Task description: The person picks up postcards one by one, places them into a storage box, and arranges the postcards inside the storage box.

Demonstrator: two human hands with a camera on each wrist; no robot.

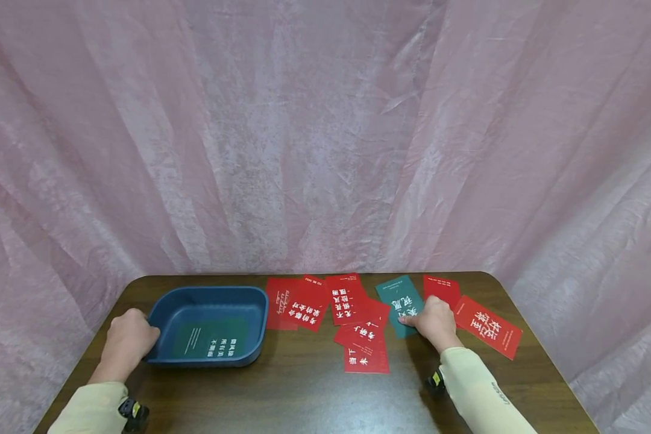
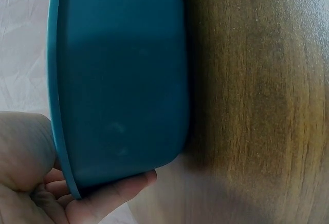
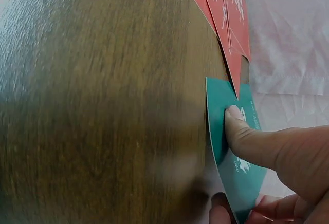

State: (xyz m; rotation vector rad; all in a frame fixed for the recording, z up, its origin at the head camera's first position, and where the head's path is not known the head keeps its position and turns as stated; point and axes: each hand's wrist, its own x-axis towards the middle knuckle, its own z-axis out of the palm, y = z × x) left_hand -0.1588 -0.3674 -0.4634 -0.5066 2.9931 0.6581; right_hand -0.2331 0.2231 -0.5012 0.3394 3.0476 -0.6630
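Observation:
A blue plastic bin (image 1: 211, 295) stands at the left of the table, and a green card (image 1: 213, 339) with white writing lies inside it. My left hand (image 1: 132, 336) grips the bin's left rim, thumb over the edge and fingers along the outer wall (image 2: 123, 90). Toward the right, my right hand (image 1: 436, 322) pinches another green card (image 1: 398, 295) by its near right side. In the right wrist view the thumb (image 3: 252, 142) presses on that card's printed face, and fingertips show at its lower edge. The card's near edge is lifted slightly off the wood.
Several red cards (image 1: 352, 295) overlap between the bin and the right hand. Two more red cards lie to its right, one farther back (image 1: 439, 286) and one nearer the table's right edge (image 1: 490, 328). A pink curtain (image 1: 325, 132) hangs behind the brown wooden table (image 1: 304, 398).

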